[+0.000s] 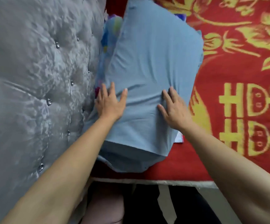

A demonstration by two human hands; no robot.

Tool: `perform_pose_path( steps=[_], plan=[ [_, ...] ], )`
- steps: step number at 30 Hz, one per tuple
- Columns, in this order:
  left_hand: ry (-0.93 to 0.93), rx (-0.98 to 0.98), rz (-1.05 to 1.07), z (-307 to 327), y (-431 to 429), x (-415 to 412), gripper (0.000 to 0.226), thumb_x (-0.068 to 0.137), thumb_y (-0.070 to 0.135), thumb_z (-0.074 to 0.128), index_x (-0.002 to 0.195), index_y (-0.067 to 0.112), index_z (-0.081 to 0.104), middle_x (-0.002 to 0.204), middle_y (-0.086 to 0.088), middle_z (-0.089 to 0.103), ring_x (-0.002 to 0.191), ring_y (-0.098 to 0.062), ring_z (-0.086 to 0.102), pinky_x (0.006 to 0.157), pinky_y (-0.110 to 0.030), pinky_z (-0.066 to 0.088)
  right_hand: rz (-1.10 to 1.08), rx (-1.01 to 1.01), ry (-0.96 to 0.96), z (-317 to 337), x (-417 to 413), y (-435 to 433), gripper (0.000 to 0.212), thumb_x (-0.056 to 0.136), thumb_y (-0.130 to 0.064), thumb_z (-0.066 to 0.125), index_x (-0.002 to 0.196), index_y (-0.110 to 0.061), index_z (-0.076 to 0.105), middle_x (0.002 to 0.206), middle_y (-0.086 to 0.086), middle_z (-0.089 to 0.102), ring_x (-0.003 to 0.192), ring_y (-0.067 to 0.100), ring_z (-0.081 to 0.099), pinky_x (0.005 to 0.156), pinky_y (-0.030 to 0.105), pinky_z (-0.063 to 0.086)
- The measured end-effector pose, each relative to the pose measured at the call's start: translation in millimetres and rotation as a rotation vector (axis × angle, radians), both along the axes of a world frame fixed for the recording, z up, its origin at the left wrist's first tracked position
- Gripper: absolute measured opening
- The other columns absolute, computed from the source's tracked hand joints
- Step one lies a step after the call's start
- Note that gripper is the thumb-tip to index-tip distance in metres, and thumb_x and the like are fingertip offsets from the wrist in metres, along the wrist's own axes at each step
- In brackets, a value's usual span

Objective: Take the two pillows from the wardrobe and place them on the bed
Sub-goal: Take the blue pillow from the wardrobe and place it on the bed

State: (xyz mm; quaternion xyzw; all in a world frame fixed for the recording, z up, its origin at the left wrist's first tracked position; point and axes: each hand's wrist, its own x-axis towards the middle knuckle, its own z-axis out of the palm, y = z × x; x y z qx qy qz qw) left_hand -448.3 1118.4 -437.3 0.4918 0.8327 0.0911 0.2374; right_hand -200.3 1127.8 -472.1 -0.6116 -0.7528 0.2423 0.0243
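Observation:
A light blue pillow (153,62) lies on the bed, on a red blanket (237,88) with gold patterns, its long side next to the grey headboard. A second pillow with a colourful print (110,31) lies under it; only its edge shows along the left side and a corner at the lower right. My left hand (110,102) rests flat on the blue pillow's near left part, fingers spread. Flat on the near right part, with fingers apart, is my right hand (173,109). Neither hand grips the fabric.
The tufted grey headboard (37,78) with shiny studs fills the left side. The bed's near edge (163,181) runs across the bottom, with the person's dark clothing below it. The red blanket stretches to the right.

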Motion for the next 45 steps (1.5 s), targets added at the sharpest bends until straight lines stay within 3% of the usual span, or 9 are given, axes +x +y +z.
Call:
perform_pose_path(
  steps=[7,11,19,23,29,35,39,42,45],
  plan=[
    [0.192,-0.052,-0.045,-74,-32,19,0.071,0.091,0.065,0.033,0.151,0.030,0.018,0.163,-0.010,0.007,0.149,-0.028,0.005,0.116,-0.059,0.007,-0.612,-0.059,0.198,-50,3,-19,0.107,0.078,-0.078,0.051,0.157,-0.024,0.004,0.164,0.018,0.002,0.152,0.034,0.006,0.122,0.047,0.007],
    [0.267,0.073,0.017,-96,-32,36,0.052,0.097,0.053,0.032,0.145,0.033,0.038,0.160,-0.005,0.022,0.148,-0.025,0.015,0.115,-0.060,0.010,-0.887,-0.275,0.480,-75,2,-27,0.125,0.065,-0.082,0.062,0.156,-0.030,-0.005,0.164,0.002,0.018,0.148,0.021,0.025,0.121,0.037,0.022],
    [0.016,0.478,0.215,-47,-22,47,0.036,0.101,0.029,0.042,0.130,0.016,0.058,0.133,-0.001,0.061,0.135,-0.023,0.046,0.112,-0.058,0.028,-0.817,0.040,0.477,-36,-22,-22,0.083,0.095,-0.047,0.057,0.157,-0.013,0.015,0.153,0.016,0.039,0.142,0.027,0.036,0.117,0.032,0.025],
    [-0.068,0.646,0.253,5,-4,51,0.034,0.100,0.021,0.045,0.126,0.006,0.061,0.127,-0.010,0.065,0.124,-0.026,0.057,0.103,-0.053,0.042,-0.763,0.254,0.532,10,-32,-3,0.059,0.100,-0.020,0.053,0.150,-0.001,0.030,0.133,0.025,0.052,0.127,0.034,0.049,0.107,0.026,0.030],
    [-0.049,0.766,0.314,49,17,51,0.036,0.100,0.024,0.042,0.128,0.008,0.059,0.130,-0.011,0.063,0.125,-0.025,0.056,0.104,-0.055,0.041,-0.695,0.390,0.615,50,-34,31,0.056,0.099,-0.019,0.053,0.149,-0.001,0.034,0.122,0.024,0.056,0.119,0.034,0.053,0.104,0.029,0.035],
    [0.072,0.438,0.150,2,7,28,0.044,0.102,0.039,0.032,0.141,0.025,0.047,0.158,-0.008,0.027,0.140,-0.026,0.037,0.108,-0.041,0.039,-0.663,0.357,0.470,22,-20,61,0.060,0.100,-0.037,0.046,0.155,-0.023,0.027,0.142,0.011,0.049,0.131,0.025,0.048,0.105,0.029,0.035],
    [0.089,-0.179,-0.037,-54,-35,14,0.060,0.096,0.061,0.020,0.150,0.041,0.005,0.163,-0.003,-0.005,0.149,-0.033,0.001,0.115,-0.063,0.017,-0.561,0.014,0.186,-19,0,56,0.066,0.101,-0.053,0.034,0.158,-0.026,0.013,0.162,0.021,0.014,0.150,0.033,0.018,0.121,0.039,0.019],
    [0.146,-0.225,-0.069,-74,-60,17,0.067,0.091,0.070,0.013,0.147,0.044,-0.012,0.162,0.002,-0.015,0.148,-0.035,-0.006,0.106,-0.073,0.016,-0.389,-0.129,0.130,-39,9,20,0.076,0.096,-0.065,0.032,0.157,-0.032,0.002,0.164,0.022,-0.004,0.151,0.038,0.003,0.124,0.046,0.009],
    [0.132,-0.174,-0.042,-75,-65,17,0.066,0.091,0.068,0.014,0.148,0.042,-0.009,0.163,0.000,-0.008,0.147,-0.038,0.004,0.105,-0.069,0.026,-0.366,-0.129,0.155,-47,12,-5,0.082,0.090,-0.074,0.033,0.155,-0.039,-0.003,0.164,0.018,-0.008,0.151,0.039,0.003,0.124,0.047,0.008]
  ],
)
